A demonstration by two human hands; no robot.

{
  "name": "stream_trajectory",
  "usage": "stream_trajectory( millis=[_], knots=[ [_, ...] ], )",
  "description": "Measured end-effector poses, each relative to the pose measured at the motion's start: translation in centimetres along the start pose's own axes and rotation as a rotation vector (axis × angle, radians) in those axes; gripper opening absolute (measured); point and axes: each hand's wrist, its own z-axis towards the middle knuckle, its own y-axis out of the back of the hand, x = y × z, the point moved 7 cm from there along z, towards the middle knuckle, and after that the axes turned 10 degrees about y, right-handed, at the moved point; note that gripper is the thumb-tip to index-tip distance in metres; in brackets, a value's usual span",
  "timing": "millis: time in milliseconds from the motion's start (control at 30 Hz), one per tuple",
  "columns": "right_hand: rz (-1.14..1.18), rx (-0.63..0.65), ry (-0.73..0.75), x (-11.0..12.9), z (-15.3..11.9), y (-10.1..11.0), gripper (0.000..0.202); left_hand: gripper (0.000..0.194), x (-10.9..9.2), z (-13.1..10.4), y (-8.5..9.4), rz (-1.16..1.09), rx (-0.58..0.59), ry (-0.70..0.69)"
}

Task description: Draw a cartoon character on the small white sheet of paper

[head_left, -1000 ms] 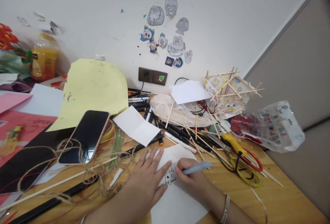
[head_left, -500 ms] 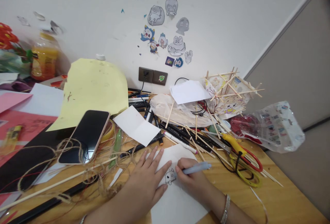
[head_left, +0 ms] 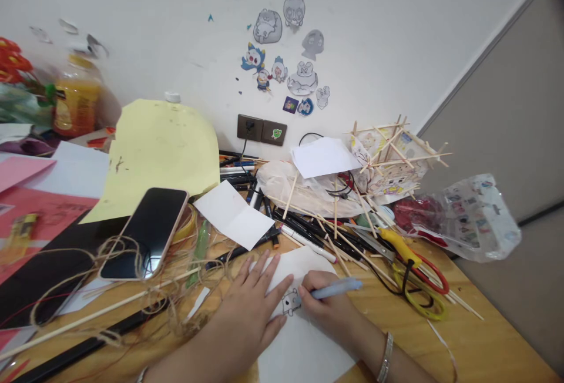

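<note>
A white sheet of paper [head_left: 304, 353] lies on the wooden table in front of me. On it is a small black-outlined cartoon drawing [head_left: 290, 302] with a squarish head. My left hand [head_left: 253, 303] rests flat across the sheet's left side, fingers spread, fingertips beside the drawing. In my right hand [head_left: 324, 301] a pale blue-grey pen [head_left: 338, 288] is gripped, its back end pointing right. The pen's tip is at the drawing's right edge, partly hidden by my fingers.
A phone [head_left: 145, 233], tangled twine [head_left: 117, 254] and a long wooden stick [head_left: 92, 312] lie left. Behind the sheet are several markers [head_left: 308, 241] and a folded white paper [head_left: 235, 215]. Scissors [head_left: 408, 254] lie right, near a stick frame [head_left: 396, 157] and a plastic bag [head_left: 478, 218].
My right hand and the pen have shifted very slightly at the drawing's right edge. My left hand stays in place on the sheet.
</note>
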Motion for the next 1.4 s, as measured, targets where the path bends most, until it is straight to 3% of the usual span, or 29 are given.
stream_trajectory(
  millis=[267,900,1100,1400],
  knots=[
    [0.018,0.009,0.000,0.09,0.03,0.06,0.031,0.054,0.13,-0.29,-0.55,-0.025,-0.034,0.005],
    [0.038,-0.003,-0.003,-0.33,-0.03,-0.06,0.031,0.051,0.02,-0.37,0.00,-0.009,-0.108,-0.033],
    [0.041,0.000,-0.002,-0.32,-0.09,-0.14,0.030,0.054,0.04,-0.58,0.07,0.003,-0.197,-0.043],
    [0.044,-0.006,0.002,-0.06,0.02,0.14,0.030,0.054,0.11,-0.50,-0.39,-0.020,-0.136,-0.033]
  ],
)
